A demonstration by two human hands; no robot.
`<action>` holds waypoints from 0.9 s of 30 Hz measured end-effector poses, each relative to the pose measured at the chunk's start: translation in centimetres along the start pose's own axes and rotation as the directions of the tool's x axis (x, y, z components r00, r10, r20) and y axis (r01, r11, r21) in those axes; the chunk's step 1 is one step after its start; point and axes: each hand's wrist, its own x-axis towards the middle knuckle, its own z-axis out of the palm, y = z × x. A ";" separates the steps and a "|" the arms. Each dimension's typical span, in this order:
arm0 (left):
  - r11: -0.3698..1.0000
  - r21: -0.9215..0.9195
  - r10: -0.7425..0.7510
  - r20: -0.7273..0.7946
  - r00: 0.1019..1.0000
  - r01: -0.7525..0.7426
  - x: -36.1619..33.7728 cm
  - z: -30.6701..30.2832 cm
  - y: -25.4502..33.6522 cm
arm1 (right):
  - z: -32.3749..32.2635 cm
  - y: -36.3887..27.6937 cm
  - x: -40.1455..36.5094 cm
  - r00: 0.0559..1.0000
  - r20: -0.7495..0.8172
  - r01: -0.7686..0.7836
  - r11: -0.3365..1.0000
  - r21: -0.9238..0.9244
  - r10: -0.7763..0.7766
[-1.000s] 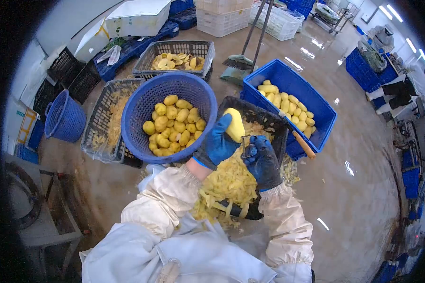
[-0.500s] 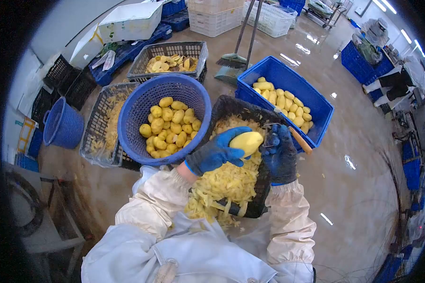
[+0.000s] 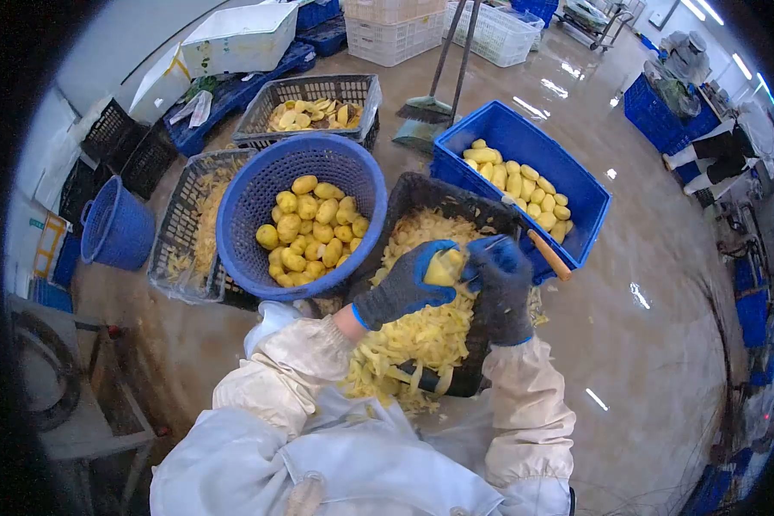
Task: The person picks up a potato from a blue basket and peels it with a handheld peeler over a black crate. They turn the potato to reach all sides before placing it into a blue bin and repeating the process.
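Note:
My left hand, in a blue and dark glove, is wrapped round a yellow potato above a black crate heaped with peelings. Close against the potato's right side is my right hand, its gloved fingers closed round a peeler that they mostly hide. To the left, a round blue basket holds several potatoes. Several pale potatoes lie in a rectangular blue bin at the right. A wooden handle sticks out between the black crate and that bin.
Crates with peelings and cut pieces stand beyond the round basket. A broom and dustpan are behind the black crate. An empty blue basket stands far left. At the far right, part of a person shows.
My left hand has turned the potato, so less of it shows. My right hand has moved left and in against it, over the peelings.

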 end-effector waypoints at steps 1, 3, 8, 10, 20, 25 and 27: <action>1.000 -0.001 -0.002 0.001 1.000 0.002 0.0 -0.1 0.0 | -1.2 1.0 1.1 0.984 -0.177 0.058 0.991 0.123 -0.036; 0.999 -0.041 0.029 -0.021 0.999 -0.030 -0.1 -0.2 0.0 | -2.4 0.7 2.2 0.946 -0.324 0.172 0.894 0.413 -0.033; 0.995 0.099 0.031 -0.057 0.998 -0.025 0.3 -0.2 -0.2 | 0.2 0.5 -0.1 0.998 -0.036 0.052 0.998 0.028 -0.051; 1.000 -0.014 -0.014 -0.025 1.000 0.014 -0.1 0.1 0.0 | -3.3 3.7 3.0 0.696 -0.097 0.497 0.575 -0.650 -0.711; 0.993 -0.114 -0.030 0.090 0.995 0.041 -0.2 -0.7 1.1 | -4.5 4.2 3.2 0.864 -0.243 0.388 0.891 -0.234 -0.440; 0.773 0.468 0.465 0.042 0.885 -0.428 0.8 -0.6 0.0 | -2.3 1.1 0.7 0.988 -0.111 -0.085 0.972 0.220 0.112; 0.781 0.486 0.446 0.006 0.895 -0.392 0.4 -0.4 0.3 | -3.2 1.3 2.9 0.963 -0.237 0.157 0.981 0.116 -0.126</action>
